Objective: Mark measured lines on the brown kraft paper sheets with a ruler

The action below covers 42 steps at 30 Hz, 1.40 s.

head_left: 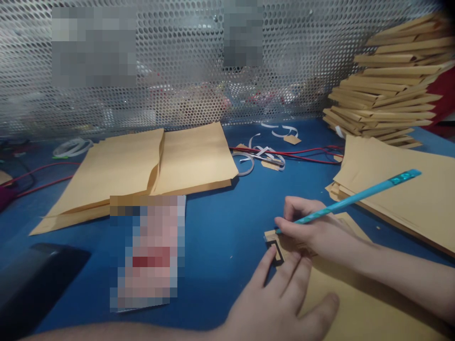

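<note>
Right hand (pixel 313 232) is gripping a teal pen (pixel 350 199), tip touching the top corner of a brown envelope (pixel 355 303) lying on the blue tabletop (pixel 220 237). Left hand (pixel 284 303) is lying open and flat, fingers pinning the envelope beside a small black-framed square (pixel 275 251). Marking looks barely begun. Flat envelopes (pixel 142 170) are lying ahead, another pile (pixel 401 189) sitting right, folded stack (pixel 387 90) behind.

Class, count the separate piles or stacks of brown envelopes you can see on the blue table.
4: flat pile at centre left, tall stack at far right, flat pile beneath it, and one envelope under the hands. More may lie out of view.
</note>
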{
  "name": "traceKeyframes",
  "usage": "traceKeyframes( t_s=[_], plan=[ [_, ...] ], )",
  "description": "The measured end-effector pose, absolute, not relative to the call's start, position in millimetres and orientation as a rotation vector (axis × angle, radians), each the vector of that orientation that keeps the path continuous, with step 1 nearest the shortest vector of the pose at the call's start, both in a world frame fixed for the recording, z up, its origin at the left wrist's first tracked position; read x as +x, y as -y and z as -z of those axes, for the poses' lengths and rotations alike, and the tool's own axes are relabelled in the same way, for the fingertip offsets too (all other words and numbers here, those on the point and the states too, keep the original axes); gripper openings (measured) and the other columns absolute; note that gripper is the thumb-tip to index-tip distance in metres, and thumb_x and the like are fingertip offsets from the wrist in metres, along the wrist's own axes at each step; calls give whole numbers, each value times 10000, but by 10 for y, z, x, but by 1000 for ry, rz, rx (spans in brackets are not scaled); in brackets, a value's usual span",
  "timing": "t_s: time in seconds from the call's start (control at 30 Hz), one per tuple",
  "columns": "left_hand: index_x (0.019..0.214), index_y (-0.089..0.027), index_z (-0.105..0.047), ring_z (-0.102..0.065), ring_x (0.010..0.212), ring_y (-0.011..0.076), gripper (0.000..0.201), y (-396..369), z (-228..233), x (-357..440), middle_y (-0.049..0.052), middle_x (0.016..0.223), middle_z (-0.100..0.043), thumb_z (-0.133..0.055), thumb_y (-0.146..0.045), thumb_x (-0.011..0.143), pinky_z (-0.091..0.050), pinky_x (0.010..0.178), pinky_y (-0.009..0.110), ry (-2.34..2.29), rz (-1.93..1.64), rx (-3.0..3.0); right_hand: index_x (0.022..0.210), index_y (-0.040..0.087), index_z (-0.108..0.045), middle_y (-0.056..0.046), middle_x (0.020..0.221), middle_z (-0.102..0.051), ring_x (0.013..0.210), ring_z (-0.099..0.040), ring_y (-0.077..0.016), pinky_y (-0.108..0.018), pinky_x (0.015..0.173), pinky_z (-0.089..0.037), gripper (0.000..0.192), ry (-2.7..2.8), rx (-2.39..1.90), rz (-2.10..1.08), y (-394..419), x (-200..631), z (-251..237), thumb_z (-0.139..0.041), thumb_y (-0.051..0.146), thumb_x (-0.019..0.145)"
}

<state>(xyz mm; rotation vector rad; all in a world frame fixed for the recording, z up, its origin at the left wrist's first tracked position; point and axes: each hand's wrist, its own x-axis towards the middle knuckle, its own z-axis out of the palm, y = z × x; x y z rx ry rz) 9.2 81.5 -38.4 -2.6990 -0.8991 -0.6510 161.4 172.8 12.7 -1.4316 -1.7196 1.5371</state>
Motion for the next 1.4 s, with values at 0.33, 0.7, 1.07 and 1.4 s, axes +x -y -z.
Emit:
traceKeyframes(
  t_s=[0.33, 0.7, 1.07, 1.4],
  plan=[
    [1359, -281, -443, -456, 1245, 289, 401, -817, 403, 93, 135, 1286, -548, -396, -387, 975, -329, 1009, 446, 895, 661, -2689, 614, 220, -399, 65, 487, -476, 413, -430, -93, -204, 353, -336, 286, 1603, -1446, -1589, -1702, 1587, -117, -626, 298, 770],
    [1333, -306, -473, -458, 1247, 279, 396, -808, 390, 99, 122, 1286, -549, -430, -416, 956, -326, 1019, 439, 903, 664, -2682, 597, 225, -407, 56, 496, -477, 432, -452, -114, -217, 346, -316, 259, 1692, -1424, -1520, -1710, 1585, -136, -600, 264, 765],
    [1301, -313, -502, -497, 1200, 260, 367, -825, 368, 89, 103, 1250, -581, -443, -404, 950, -321, 1012, 435, 899, 670, -2666, 558, 210, -358, 62, 549, -378, 524, -361, -104, -245, 464, -285, 299, 1722, -1413, -1223, -1729, 1655, -8, -570, 217, 770],
    [1324, -305, -479, -473, 1222, 270, 386, -814, 388, 99, 114, 1270, -563, -424, -407, 956, -307, 1021, 445, 896, 653, -2683, 605, 224, -348, 77, 541, -308, 477, -303, -93, -221, 391, -240, 273, 1625, -1420, -1425, -1705, 1662, 4, -550, 237, 789]
  ],
)
